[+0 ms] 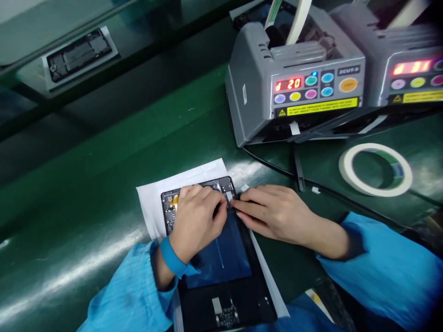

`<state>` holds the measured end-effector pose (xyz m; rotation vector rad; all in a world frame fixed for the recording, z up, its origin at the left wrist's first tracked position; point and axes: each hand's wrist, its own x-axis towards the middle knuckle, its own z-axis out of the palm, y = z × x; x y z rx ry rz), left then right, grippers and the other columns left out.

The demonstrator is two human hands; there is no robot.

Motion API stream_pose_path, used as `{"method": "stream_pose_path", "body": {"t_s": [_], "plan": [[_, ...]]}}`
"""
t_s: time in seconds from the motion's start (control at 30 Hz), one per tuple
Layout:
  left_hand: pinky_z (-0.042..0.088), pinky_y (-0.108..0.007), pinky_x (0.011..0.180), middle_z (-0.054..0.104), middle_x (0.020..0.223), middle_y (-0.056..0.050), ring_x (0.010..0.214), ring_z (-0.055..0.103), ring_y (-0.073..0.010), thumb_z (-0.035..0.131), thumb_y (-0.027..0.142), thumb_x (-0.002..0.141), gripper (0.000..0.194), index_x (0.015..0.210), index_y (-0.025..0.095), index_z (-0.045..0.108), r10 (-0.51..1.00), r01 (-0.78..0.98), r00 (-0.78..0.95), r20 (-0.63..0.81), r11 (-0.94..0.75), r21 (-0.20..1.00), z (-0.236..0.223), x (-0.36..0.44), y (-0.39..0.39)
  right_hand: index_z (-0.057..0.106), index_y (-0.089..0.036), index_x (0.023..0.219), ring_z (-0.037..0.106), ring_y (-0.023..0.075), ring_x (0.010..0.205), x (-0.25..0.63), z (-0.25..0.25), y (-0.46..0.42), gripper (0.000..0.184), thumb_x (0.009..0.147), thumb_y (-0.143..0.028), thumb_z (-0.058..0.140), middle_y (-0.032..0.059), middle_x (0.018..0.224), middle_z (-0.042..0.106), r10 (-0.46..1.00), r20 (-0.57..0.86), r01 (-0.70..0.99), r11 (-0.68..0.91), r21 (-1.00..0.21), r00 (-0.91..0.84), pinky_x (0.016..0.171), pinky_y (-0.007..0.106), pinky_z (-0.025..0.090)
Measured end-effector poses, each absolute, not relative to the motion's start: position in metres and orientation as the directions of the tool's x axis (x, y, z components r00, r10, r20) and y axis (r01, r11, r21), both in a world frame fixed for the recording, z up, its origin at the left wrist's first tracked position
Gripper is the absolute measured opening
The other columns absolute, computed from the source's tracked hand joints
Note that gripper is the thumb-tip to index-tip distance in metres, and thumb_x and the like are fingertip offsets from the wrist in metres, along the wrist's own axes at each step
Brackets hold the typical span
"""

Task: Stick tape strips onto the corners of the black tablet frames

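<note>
Flat black opened tablet (221, 258), small white tape strip (229, 196) pinched between left hand (195, 216) and right hand (277, 213) fingertips.

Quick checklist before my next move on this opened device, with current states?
1. Opened device lying flat on the white sheet: ok.
2. Left hand resting on the device's upper part: ok.
3. Right hand fingertips meeting the left at the small tape piece: ok.
4. Tape fully pressed down: cannot tell.
5. Tape dispenser display lit, strip at its outlet: ok.
6. Tape roll apart from both hands: ok.
</note>
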<state>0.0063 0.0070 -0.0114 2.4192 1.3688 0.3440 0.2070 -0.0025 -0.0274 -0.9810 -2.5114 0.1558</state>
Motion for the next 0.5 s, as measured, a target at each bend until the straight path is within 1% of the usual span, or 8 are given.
{"method": "stream_pose_path", "body": {"t_s": [0.2,0.33,0.43,0.5], "plan": [[0.034,-0.036,0.074,0.062,0.074,0.0,0.075,0.053,-0.0185,0.053,0.022,0.088,0.012,0.078,0.021,0.06,0.866,0.788,0.495,0.065,-0.48,0.386,-0.011,0.006,0.006,0.066,-0.017,0.098,0.057,0.0148,0.07,0.205,-0.029,-0.003,0.02,0.091,-0.026,0.05,0.0034,0.083,0.064,0.66,0.353,0.619,0.749,-0.238,-0.663,0.064,0.03,0.044],[0.034,-0.035,0.073,0.062,0.074,0.0,0.074,0.053,-0.018,0.053,0.022,0.088,0.012,0.078,0.021,0.061,0.867,0.795,0.493,0.071,-0.482,0.368,-0.009,0.006,0.005,0.066,-0.017,0.099,0.058,0.0157,0.072,0.203,-0.03,-0.003,0.019,0.09,-0.026,0.052,0.0037,0.086,0.064,0.677,0.367,0.616,0.735,-0.284,-0.638,0.066,0.03,0.046],[0.034,-0.034,0.074,0.062,0.074,0.0,0.075,0.053,-0.018,0.053,0.022,0.088,0.013,0.078,0.02,0.061,0.867,0.792,0.492,0.083,-0.485,0.37,-0.009,0.006,0.005,0.065,-0.017,0.103,0.061,0.0161,0.08,0.211,-0.027,-0.018,0.019,0.09,-0.023,0.053,0.0051,0.092,0.066,0.691,0.446,0.625,0.716,-0.312,-0.569,0.07,0.03,0.048],[0.034,-0.034,0.075,0.062,0.074,0.0,0.075,0.054,-0.0179,0.052,0.022,0.088,0.013,0.078,0.02,0.061,0.862,0.782,0.498,0.098,-0.495,0.379,-0.009,0.005,0.006,0.063,-0.018,0.108,0.062,0.0166,0.082,0.225,-0.024,-0.033,0.022,0.087,-0.02,0.056,0.0062,0.095,0.067,0.702,0.535,0.666,0.68,-0.307,-0.47,0.072,0.03,0.05]]}}
